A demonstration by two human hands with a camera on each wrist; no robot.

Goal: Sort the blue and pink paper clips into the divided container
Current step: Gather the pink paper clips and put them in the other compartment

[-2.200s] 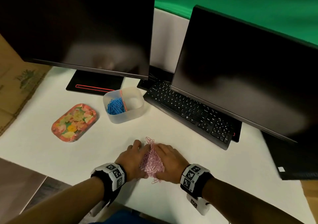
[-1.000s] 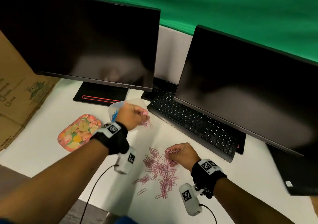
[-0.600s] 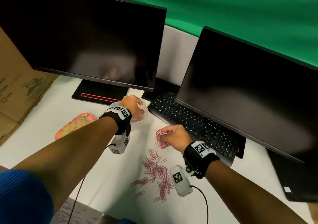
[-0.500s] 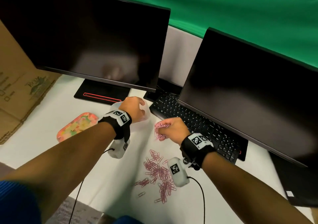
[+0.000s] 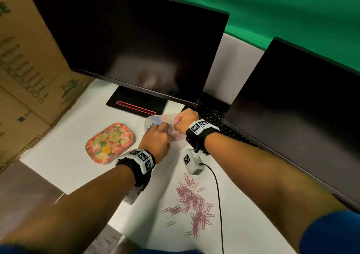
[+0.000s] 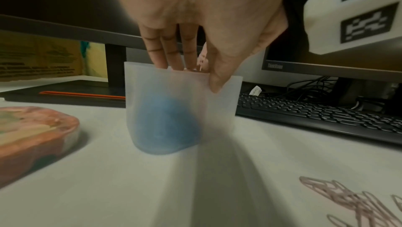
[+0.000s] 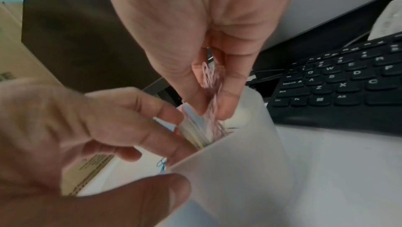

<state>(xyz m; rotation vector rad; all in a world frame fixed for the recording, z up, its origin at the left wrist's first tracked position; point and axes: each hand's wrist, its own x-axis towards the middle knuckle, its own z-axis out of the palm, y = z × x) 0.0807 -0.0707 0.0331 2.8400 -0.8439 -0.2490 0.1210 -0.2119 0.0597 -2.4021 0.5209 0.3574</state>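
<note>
The translucent divided container (image 5: 155,119) stands in front of the left monitor's base. Blue paper clips (image 6: 165,124) fill its left compartment. My left hand (image 5: 162,131) pinches the container's near wall (image 6: 222,103), with its fingers (image 6: 172,55) inside and the thumb outside. My right hand (image 5: 180,124) hovers over the right compartment beside the divider (image 7: 193,124) and pinches a bunch of pink paper clips (image 7: 212,82), which hang down into that compartment. A loose pile of pink clips (image 5: 192,201) lies on the white table nearer to me.
A floral tray (image 5: 110,143) lies left of the container. A black keyboard (image 5: 229,132) and two dark monitors (image 5: 136,49) (image 5: 302,107) close off the back and right. A cardboard box (image 5: 29,78) stands at the left. A wrist-camera cable (image 5: 218,195) runs beside the pile.
My right hand lifted a bunch of pink clips from the pile and carried it forward to the container. My left hand dropped from above the container to hold its near wall.
</note>
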